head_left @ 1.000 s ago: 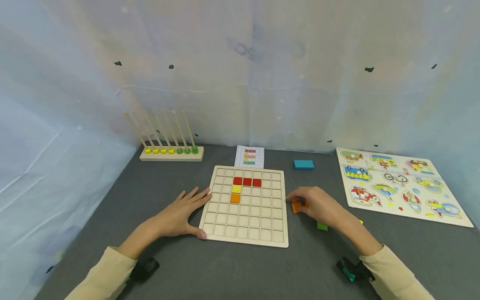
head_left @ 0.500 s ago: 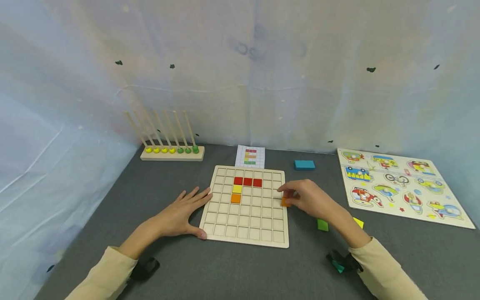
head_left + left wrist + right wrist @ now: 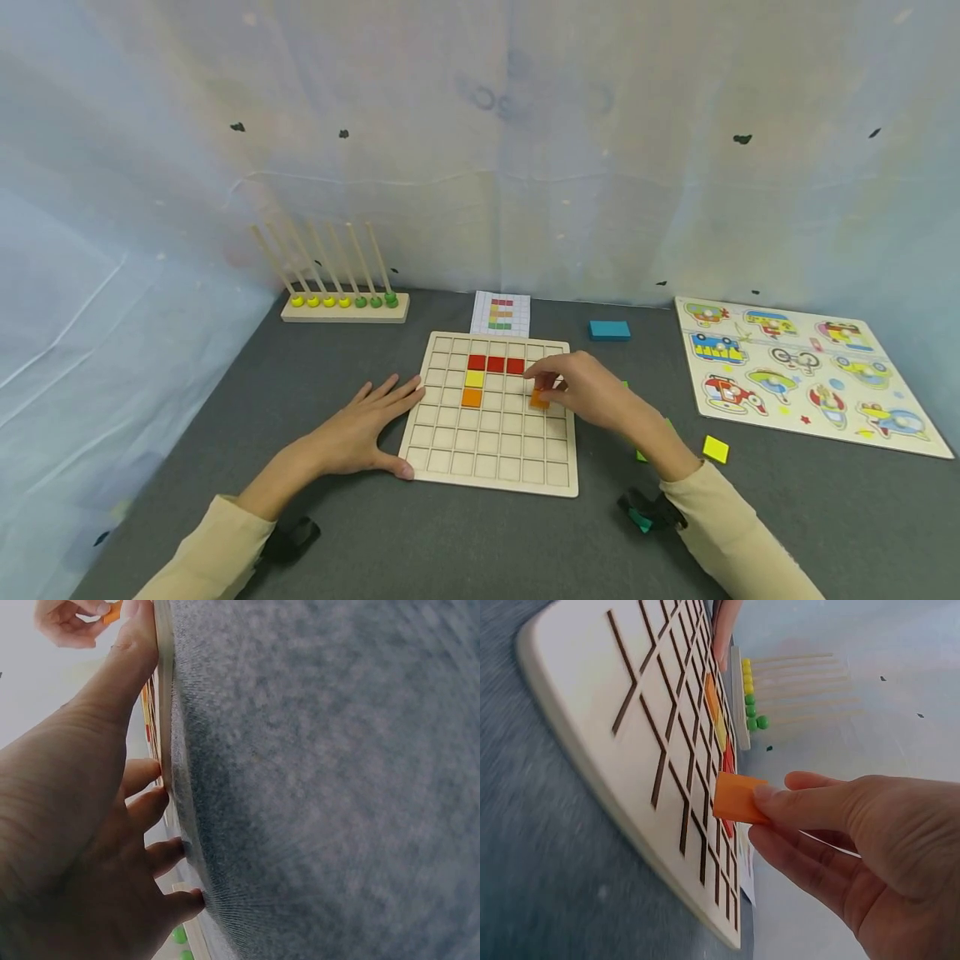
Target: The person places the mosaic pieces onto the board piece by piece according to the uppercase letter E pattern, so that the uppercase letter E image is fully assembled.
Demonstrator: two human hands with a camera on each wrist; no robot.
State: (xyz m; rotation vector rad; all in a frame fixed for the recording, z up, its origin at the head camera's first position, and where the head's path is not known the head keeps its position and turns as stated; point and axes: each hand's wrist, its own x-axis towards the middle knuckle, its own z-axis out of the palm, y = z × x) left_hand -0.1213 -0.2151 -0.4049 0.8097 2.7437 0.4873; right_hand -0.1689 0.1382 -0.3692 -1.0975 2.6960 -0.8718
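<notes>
A wooden grid board lies on the dark table. Set in its squares are three red tiles in a row, a yellow tile under the leftmost one and an orange tile below that. My left hand, fingers spread, rests at the board's left edge, thumb at the near corner. Above the board's right part, my right hand pinches another orange tile between thumb and fingers. In the right wrist view this tile is tilted and seems held above the grid.
Behind the board lies a printed pattern card. A bead abacus stands back left, a blue block back right. A loose yellow tile and partly hidden green tiles lie by the right forearm. A vehicle puzzle board lies far right.
My right hand has carried the orange tile leftward from the table beside the board to over its right columns. The loose yellow tile has come into full view. My left hand has stayed put.
</notes>
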